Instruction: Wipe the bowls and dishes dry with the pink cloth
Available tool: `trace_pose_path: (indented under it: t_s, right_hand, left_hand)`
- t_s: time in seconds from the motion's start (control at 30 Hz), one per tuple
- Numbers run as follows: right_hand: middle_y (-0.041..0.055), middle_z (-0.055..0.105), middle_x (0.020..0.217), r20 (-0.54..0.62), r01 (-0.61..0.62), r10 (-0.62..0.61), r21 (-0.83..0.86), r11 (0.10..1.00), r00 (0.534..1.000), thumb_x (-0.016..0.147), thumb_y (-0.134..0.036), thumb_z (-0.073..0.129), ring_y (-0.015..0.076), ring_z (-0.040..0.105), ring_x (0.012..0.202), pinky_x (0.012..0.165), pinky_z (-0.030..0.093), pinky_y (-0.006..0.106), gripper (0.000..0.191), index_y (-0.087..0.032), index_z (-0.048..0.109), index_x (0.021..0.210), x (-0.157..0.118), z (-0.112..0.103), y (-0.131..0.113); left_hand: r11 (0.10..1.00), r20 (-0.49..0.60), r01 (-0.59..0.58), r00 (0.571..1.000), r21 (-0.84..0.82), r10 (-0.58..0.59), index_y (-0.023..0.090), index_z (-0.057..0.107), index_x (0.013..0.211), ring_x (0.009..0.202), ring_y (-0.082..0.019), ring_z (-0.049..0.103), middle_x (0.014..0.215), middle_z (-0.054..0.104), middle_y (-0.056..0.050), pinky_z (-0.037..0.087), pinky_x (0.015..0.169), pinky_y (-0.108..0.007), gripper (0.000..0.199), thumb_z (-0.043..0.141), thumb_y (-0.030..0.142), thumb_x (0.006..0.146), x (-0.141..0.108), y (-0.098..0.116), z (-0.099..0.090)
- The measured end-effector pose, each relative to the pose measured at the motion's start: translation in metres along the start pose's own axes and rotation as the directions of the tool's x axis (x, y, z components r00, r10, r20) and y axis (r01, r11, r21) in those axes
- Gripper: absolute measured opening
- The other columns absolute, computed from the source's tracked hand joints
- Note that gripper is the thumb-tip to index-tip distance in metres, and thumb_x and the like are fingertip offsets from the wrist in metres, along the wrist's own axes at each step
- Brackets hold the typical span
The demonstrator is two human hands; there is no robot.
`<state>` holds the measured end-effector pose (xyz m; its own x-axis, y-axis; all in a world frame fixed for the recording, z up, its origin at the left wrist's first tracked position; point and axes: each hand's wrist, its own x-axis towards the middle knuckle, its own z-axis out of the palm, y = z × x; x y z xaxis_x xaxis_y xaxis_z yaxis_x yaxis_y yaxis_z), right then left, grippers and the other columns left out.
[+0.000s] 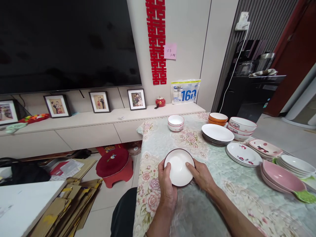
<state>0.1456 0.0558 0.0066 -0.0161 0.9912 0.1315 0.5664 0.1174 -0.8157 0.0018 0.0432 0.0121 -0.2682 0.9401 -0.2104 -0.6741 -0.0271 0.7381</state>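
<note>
Both hands grip a small white bowl (179,169) with a dark rim, its open side tipped toward me above the floral tablecloth (153,194). My left hand (167,179) holds its left edge, thumb on the inside wall. On the right edge my right hand (200,172) does the same, the other fingers hidden beneath. Beyond the hands stand two stacked white bowls (175,122) with pink rims. To the right is a stack of white plates (217,133) with dark edges, and nearer lie flower-patterned plates (244,154).
Further right are orange bowls (218,118), large patterned bowls (242,126), rectangular dishes (264,146), small white dishes (297,164) and pink strawberry-shaped dishes (282,176). A red stool (116,168) and flattened cardboard (61,210) are left of the table. A low cabinet (86,133) runs behind.
</note>
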Motion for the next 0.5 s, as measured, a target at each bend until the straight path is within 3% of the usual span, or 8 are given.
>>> trace_pose_path:
  t_s: [0.13,0.27,0.4,0.5]
  right_hand:
    - [0.008,0.074,0.086,-0.037,-0.075,0.083,0.178,0.981,0.996,0.085,-0.054,0.051,0.0264,0.065,0.08,0.066,0.048,0.031,0.045,-0.015,0.071,0.094,0.002,0.001,0.005]
    - [0.007,0.072,0.073,0.005,-0.207,0.231,0.466,0.86,0.973,0.075,-0.054,0.061,0.0244,0.064,0.071,0.06,0.047,0.029,0.044,-0.013,0.07,0.086,0.006,0.003,0.012]
    - [0.0051,0.065,0.06,0.013,-0.258,0.298,0.542,0.8,0.954,0.071,-0.053,0.062,0.0195,0.058,0.058,0.052,0.042,0.027,0.041,-0.012,0.065,0.076,0.009,0.006,0.015]
    - [0.0021,0.059,0.053,0.015,-0.287,0.344,0.589,0.756,0.939,0.066,-0.051,0.065,0.0152,0.051,0.049,0.047,0.036,0.025,0.037,-0.014,0.061,0.07,0.01,0.007,0.012]
  left_hand:
    - [1.0,0.062,-0.004,0.998,0.013,0.003,0.019,0.058,0.122,0.098,-0.025,0.069,0.111,0.071,-0.009,0.055,0.083,-0.037,0.05,0.071,0.04,0.078,0.0,-0.002,-0.001]
    - [0.999,0.137,-0.049,0.989,-0.014,0.051,0.019,0.06,0.124,0.12,-0.026,0.06,0.127,0.066,-0.01,0.049,0.099,-0.037,0.05,0.066,0.047,0.083,0.001,-0.005,0.001]
    - [1.0,0.176,0.006,0.984,-0.024,-0.001,0.021,0.058,0.132,0.135,-0.026,0.049,0.143,0.058,-0.01,0.043,0.108,-0.036,0.056,0.057,0.056,0.087,0.001,-0.009,0.003]
    - [0.998,0.124,-0.032,0.992,0.057,0.024,0.022,0.059,0.132,0.134,-0.026,0.05,0.141,0.059,-0.01,0.045,0.106,-0.036,0.057,0.06,0.056,0.086,0.001,-0.014,0.004]
